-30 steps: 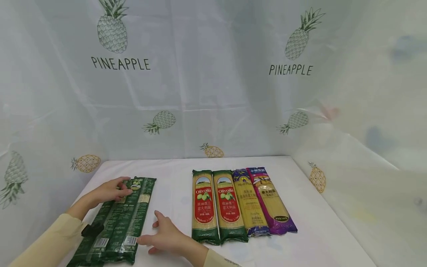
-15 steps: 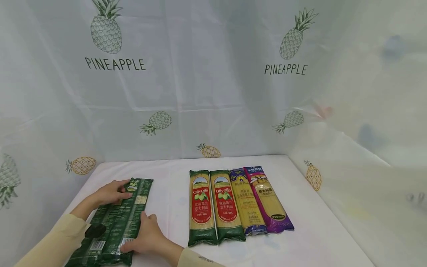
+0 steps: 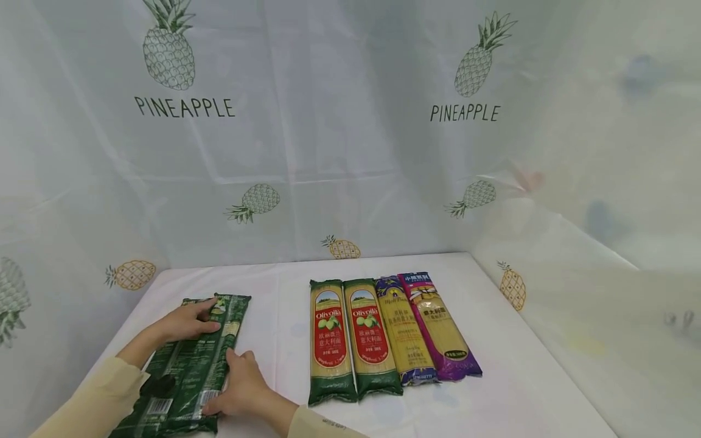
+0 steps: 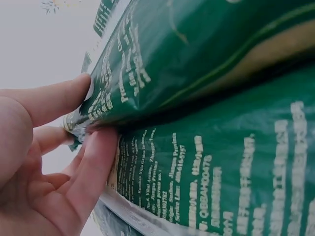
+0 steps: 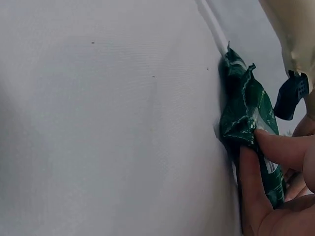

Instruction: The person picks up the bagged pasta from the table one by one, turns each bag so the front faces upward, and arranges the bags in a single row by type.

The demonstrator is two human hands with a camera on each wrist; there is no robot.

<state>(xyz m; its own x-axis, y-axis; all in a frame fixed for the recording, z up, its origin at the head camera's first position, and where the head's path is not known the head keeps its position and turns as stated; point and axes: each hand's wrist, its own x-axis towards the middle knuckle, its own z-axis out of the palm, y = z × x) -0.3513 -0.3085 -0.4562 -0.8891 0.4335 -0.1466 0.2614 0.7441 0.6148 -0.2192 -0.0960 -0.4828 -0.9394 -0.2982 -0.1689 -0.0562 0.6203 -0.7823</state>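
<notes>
Green spaghetti packs lie side by side at the left of the table, barcodes facing up. My left hand (image 3: 188,320) pinches the rightmost green spaghetti pack (image 3: 193,384) near its far end. In the left wrist view, the thumb lies on this pack (image 4: 162,54) while fingers reach into the gap beside the neighbouring pack (image 4: 221,182). My right hand (image 3: 241,384) pinches the same pack's right edge near the barcode end. The right wrist view has its thumb on top of the pack (image 5: 246,110) and a finger against its side.
Right of centre lie two red-labelled Olivoila spaghetti packs (image 3: 331,340) (image 3: 373,340), a yellow-and-blue spaghetti pack (image 3: 408,334) and a purple pasta pack (image 3: 442,328) in a row. White cloth covers the table (image 3: 285,304); a pineapple-print curtain (image 3: 350,152) hangs behind.
My right hand has moved left from beside the green packs and now grips the rightmost one's edge. My left hand has closed its fingers on the far end. The head view has shifted slightly.
</notes>
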